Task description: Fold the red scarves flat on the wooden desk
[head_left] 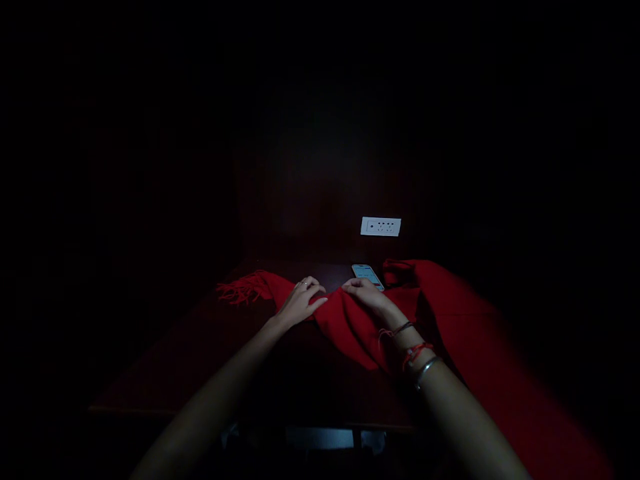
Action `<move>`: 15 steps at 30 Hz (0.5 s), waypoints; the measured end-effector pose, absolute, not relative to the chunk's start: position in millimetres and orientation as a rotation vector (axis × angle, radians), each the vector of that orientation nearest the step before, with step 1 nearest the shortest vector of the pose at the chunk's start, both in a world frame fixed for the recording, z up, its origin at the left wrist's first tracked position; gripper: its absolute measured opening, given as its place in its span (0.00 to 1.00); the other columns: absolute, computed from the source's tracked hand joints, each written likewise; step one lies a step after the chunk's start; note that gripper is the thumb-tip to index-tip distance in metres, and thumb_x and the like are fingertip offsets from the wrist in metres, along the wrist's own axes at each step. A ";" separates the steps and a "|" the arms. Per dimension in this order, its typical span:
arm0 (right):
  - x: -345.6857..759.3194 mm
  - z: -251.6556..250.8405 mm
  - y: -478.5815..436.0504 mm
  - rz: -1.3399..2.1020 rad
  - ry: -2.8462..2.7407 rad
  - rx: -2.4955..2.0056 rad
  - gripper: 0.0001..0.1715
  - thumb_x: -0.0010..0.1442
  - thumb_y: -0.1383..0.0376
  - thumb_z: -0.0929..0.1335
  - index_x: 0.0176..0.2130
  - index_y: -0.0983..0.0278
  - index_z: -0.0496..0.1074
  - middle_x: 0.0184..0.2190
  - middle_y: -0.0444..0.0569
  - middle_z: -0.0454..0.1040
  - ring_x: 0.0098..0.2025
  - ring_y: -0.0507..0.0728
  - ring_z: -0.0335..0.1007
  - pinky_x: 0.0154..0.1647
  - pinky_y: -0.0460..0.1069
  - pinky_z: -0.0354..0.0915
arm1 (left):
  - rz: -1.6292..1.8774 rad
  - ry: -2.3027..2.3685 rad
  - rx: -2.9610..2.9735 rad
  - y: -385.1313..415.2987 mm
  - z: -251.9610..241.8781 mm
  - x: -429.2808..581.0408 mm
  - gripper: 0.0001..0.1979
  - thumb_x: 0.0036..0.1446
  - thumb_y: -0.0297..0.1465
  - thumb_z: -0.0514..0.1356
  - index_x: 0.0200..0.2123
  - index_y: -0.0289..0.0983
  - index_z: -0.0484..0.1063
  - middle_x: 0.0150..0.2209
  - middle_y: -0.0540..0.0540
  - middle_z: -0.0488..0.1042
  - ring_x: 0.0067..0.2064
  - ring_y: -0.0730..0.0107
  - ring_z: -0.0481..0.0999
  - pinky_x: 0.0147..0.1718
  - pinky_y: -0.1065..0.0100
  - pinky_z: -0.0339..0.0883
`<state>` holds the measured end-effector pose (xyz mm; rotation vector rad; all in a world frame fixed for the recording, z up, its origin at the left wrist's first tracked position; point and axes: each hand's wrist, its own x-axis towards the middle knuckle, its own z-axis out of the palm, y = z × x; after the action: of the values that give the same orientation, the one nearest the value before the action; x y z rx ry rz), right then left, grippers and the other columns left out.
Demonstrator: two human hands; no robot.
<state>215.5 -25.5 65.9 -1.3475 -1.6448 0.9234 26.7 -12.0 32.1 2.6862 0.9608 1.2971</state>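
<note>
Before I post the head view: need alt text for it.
A person's right hand pinches a red fringed scarf laid across a dark table, while the left hand curves open at the scarf. Beyond the right hand lies a phone with a lit screen; a white socket panel shows behind, amid near-black surroundings.

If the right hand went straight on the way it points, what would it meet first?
Past the scarf at its fingertips, the right hand would probably meet the left hand first; depth is unclear in this single view, so it might pass just beyond.
</note>
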 end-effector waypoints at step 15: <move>260.9 119.8 -38.7 0.293 -1.660 -1.692 0.17 0.55 0.68 0.54 0.32 0.73 0.68 0.21 0.50 0.69 0.19 0.49 0.60 0.22 0.44 0.59 | 1.348 0.921 2.668 -40.0 54.3 13.7 0.07 0.56 0.30 0.47 0.30 0.36 0.62 0.30 0.49 0.63 0.34 0.72 0.64 0.36 0.71 0.58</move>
<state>260.9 -38.7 119.8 -1.6923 -1.6603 0.2931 13.7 -40.0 54.3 2.6682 0.9213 1.3479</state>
